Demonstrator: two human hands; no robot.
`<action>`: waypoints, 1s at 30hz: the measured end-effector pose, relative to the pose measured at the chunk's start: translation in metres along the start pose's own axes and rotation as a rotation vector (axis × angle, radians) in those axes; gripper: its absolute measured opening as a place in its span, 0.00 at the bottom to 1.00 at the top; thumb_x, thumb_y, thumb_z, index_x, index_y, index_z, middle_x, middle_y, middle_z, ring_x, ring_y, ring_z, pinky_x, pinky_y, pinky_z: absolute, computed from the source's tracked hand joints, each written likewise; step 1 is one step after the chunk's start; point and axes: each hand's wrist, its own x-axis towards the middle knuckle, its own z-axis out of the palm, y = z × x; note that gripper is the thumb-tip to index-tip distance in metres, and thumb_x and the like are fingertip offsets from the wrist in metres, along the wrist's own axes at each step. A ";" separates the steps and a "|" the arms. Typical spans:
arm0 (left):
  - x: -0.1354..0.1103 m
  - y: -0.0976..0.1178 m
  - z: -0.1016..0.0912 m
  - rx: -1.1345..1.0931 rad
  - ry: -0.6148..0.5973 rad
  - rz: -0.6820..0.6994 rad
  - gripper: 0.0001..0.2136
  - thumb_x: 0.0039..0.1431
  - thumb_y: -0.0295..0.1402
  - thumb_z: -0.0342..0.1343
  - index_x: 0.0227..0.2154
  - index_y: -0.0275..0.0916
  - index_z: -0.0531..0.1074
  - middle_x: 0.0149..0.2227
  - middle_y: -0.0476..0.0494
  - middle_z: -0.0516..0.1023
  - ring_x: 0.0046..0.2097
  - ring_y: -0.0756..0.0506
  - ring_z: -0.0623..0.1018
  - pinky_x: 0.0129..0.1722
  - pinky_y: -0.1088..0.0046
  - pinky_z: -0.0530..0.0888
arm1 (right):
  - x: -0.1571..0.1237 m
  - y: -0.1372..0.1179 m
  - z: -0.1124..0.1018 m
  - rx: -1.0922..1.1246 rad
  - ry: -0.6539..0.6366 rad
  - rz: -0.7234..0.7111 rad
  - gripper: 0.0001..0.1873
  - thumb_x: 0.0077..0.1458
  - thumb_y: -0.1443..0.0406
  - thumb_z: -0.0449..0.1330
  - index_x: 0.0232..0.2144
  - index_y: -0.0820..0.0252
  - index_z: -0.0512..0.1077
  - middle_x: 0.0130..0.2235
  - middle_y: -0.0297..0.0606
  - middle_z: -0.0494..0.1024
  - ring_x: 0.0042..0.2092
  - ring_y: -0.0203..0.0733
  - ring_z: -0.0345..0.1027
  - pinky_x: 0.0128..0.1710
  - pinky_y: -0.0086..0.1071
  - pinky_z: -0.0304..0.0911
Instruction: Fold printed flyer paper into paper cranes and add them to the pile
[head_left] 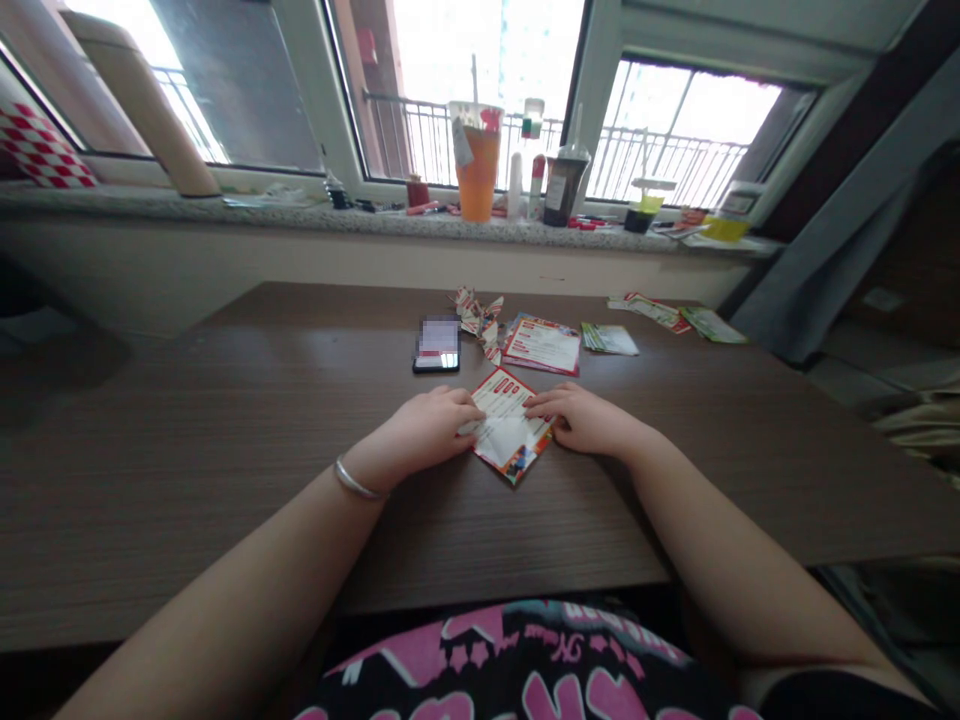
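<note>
A square printed paper sheet [510,432], white with red and coloured print, lies turned cornerwise on the table in front of me. A crease line runs across its middle. My left hand [431,425] is closed at its left corner, with the thumb and fingertips on the paper. My right hand [585,417] holds the opposite corner, its fingers over the top and its thumb at the edge. Just behind lie a stack of similar printed sheets [544,345], a folded paper piece [480,318] with red and white stripes, and a phone [437,345] with a lit screen.
Small piles of green-white leaflets [611,339] and red-green leaflets [660,313] lie at the back right of the brown table [225,430]. Along the window sill [405,222] stand an orange drink cup [477,165], a dark drink cup [564,190], bottles and small clutter.
</note>
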 end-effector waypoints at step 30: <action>-0.006 -0.010 -0.019 0.106 -0.085 -0.158 0.11 0.57 0.36 0.51 0.34 0.43 0.79 0.37 0.43 0.78 0.39 0.44 0.76 0.38 0.70 0.70 | -0.008 0.009 -0.011 0.010 -0.003 0.066 0.12 0.52 0.69 0.60 0.38 0.54 0.80 0.40 0.39 0.80 0.42 0.43 0.72 0.47 0.37 0.65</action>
